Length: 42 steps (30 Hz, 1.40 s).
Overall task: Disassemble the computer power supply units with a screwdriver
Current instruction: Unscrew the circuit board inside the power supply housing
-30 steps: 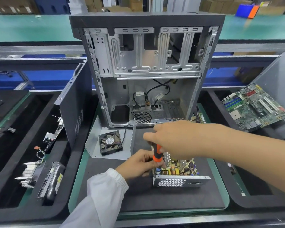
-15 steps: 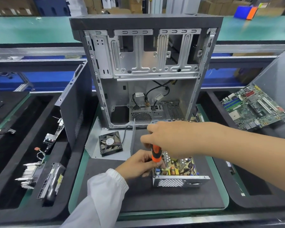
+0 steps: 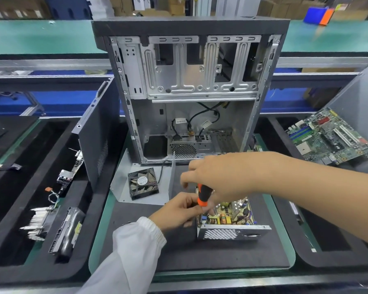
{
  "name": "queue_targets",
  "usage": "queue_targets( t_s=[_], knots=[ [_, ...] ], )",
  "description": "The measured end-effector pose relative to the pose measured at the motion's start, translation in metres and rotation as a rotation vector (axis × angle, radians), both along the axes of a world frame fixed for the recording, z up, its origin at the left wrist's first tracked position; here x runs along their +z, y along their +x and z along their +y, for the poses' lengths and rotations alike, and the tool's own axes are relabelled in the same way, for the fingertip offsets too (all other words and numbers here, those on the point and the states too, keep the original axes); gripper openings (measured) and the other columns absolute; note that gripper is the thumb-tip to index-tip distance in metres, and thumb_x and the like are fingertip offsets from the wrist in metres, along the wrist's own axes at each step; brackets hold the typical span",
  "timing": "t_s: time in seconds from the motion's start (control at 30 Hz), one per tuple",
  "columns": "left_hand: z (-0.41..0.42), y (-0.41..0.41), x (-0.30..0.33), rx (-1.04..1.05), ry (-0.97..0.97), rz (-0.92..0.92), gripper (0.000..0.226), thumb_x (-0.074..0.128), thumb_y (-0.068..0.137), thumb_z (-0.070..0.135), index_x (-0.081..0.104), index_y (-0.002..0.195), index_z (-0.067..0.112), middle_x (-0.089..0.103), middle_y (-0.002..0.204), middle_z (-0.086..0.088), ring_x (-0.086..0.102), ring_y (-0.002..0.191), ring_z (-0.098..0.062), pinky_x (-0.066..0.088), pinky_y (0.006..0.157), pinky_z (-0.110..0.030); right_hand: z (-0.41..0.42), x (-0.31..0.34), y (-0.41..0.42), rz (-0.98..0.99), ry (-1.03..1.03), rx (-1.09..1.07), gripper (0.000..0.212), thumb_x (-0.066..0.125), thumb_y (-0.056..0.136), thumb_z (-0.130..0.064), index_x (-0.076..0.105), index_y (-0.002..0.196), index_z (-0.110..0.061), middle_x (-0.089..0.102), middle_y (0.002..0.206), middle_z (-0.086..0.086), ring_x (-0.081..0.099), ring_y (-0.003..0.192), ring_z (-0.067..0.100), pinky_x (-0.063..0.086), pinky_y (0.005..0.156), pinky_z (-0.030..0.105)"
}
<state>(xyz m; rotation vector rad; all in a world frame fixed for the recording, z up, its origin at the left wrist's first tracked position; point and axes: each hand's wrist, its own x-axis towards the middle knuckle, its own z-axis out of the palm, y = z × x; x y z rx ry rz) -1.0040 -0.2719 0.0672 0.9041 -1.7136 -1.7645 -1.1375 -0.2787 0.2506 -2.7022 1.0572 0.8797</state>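
The right hand (image 3: 219,177) has rolled slightly, gripping the screwdriver (image 3: 203,195); the left hand (image 3: 179,209) pinches its lower shaft above the power supply (image 3: 232,223): a screw is probably loosening.

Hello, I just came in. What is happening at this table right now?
A person is taking apart a computer power supply unit that lies on the dark mat with its cover off and its circuit board exposed. The right hand holds an orange and black screwdriver from above, pointing down into the unit's left end. The left hand pinches the tool low down to steady it. Behind stands the emptied computer case, with a loose fan beside it.
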Motion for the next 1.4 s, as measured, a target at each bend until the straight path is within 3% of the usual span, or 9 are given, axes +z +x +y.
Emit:
queue_targets(
  t_s=[0.2, 0.37, 0.47, 0.57, 0.77, 0.93, 1.03, 1.17, 1.4],
  knots=[
    [0.0, 0.004, 0.002, -0.009, -0.011, -0.035, 0.016, 0.051, 0.101, 0.018, 0.064, 0.092, 0.013, 0.066, 0.069, 0.018, 0.038, 0.046, -0.005, 0.036, 0.044, -0.016, 0.001, -0.008, 0.014, -0.001, -0.317, -0.14, 0.055, 0.03, 0.096, -0.061, 0.042, 0.076, -0.011, 0.034, 0.07, 0.002, 0.043, 0.067, 0.023, 0.037, 0.06, 0.033],
    [0.001, 0.005, 0.002, 0.003, -0.001, -0.007, 0.019, 0.054, 0.1, 0.02, 0.067, 0.085, 0.017, 0.063, 0.067, 0.015, 0.036, 0.045, -0.004, 0.035, 0.043, -0.016, 0.0, -0.006, 0.005, -0.057, -0.034, -0.007, 0.027, 0.048, 0.095, -0.013, 0.044, 0.119, -0.025, 0.04, 0.106, 0.002, 0.044, 0.086, 0.021, 0.029, 0.052, 0.026],
    [0.001, 0.005, 0.002, 0.016, -0.011, -0.012, 0.025, 0.057, 0.098, 0.027, 0.071, 0.076, 0.027, 0.059, 0.071, -0.01, 0.033, 0.047, -0.012, 0.034, 0.042, -0.02, 0.001, -0.005, 0.006, -0.143, -0.014, -0.056, 0.037, 0.059, 0.091, -0.037, 0.042, 0.121, -0.026, 0.036, 0.104, -0.001, 0.046, 0.088, 0.021, 0.036, 0.06, 0.03],
    [0.0, 0.007, 0.001, 0.006, -0.034, -0.03, 0.012, 0.057, 0.098, 0.025, 0.067, 0.092, 0.022, 0.059, 0.063, 0.011, 0.036, 0.046, -0.007, 0.036, 0.042, -0.019, 0.003, -0.01, 0.016, -0.087, -0.304, -0.134, 0.053, 0.043, 0.089, -0.065, 0.043, 0.094, -0.012, 0.03, 0.072, -0.001, 0.037, 0.061, 0.021, 0.027, 0.047, 0.029],
    [-0.002, 0.008, -0.001, -0.017, -0.027, -0.041, 0.019, 0.055, 0.099, 0.022, 0.067, 0.088, 0.013, 0.054, 0.054, 0.016, 0.035, 0.041, -0.003, 0.034, 0.043, -0.016, 0.0, -0.005, 0.006, -0.084, -0.016, -0.062, 0.02, 0.049, 0.096, -0.022, 0.043, 0.116, -0.027, 0.034, 0.097, 0.0, 0.042, 0.078, 0.019, 0.032, 0.054, 0.027],
    [-0.002, 0.007, 0.003, 0.007, -0.073, -0.094, 0.013, 0.056, 0.099, 0.022, 0.067, 0.098, 0.015, 0.065, 0.068, -0.002, 0.039, 0.041, -0.005, 0.034, 0.042, -0.018, 0.004, -0.008, 0.008, -0.087, -0.174, -0.152, 0.052, 0.05, 0.086, -0.064, 0.042, 0.108, -0.018, 0.046, 0.103, 0.004, 0.048, 0.077, 0.024, 0.043, 0.064, 0.034],
    [-0.001, 0.008, 0.007, -0.036, -0.077, -0.102, 0.014, 0.052, 0.101, 0.017, 0.063, 0.093, 0.014, 0.061, 0.057, 0.017, 0.04, 0.039, -0.002, 0.034, 0.043, -0.014, 0.005, -0.014, 0.013, -0.081, -0.33, -0.111, 0.038, 0.04, 0.098, -0.051, 0.047, 0.094, -0.013, 0.054, 0.096, 0.007, 0.044, 0.072, 0.024, 0.038, 0.061, 0.033],
    [-0.001, 0.01, 0.006, -0.018, -0.053, -0.099, 0.017, 0.056, 0.099, 0.022, 0.068, 0.088, 0.014, 0.05, 0.051, 0.014, 0.033, 0.041, -0.006, 0.033, 0.043, -0.019, 0.001, -0.003, 0.0, -0.13, 0.072, -0.063, 0.026, 0.052, 0.093, -0.02, 0.042, 0.113, -0.033, 0.034, 0.111, -0.002, 0.043, 0.083, 0.015, 0.043, 0.066, 0.033],
    [-0.003, 0.01, 0.005, 0.008, -0.098, -0.082, 0.019, 0.062, 0.096, 0.023, 0.068, 0.094, 0.042, 0.062, 0.083, -0.027, 0.038, 0.045, -0.018, 0.035, 0.043, -0.024, 0.003, -0.017, 0.012, -0.063, -0.314, -0.091, 0.035, 0.046, 0.095, -0.053, 0.044, 0.097, -0.017, 0.045, 0.083, 0.002, 0.047, 0.071, 0.023, 0.037, 0.059, 0.032]
  ],
)
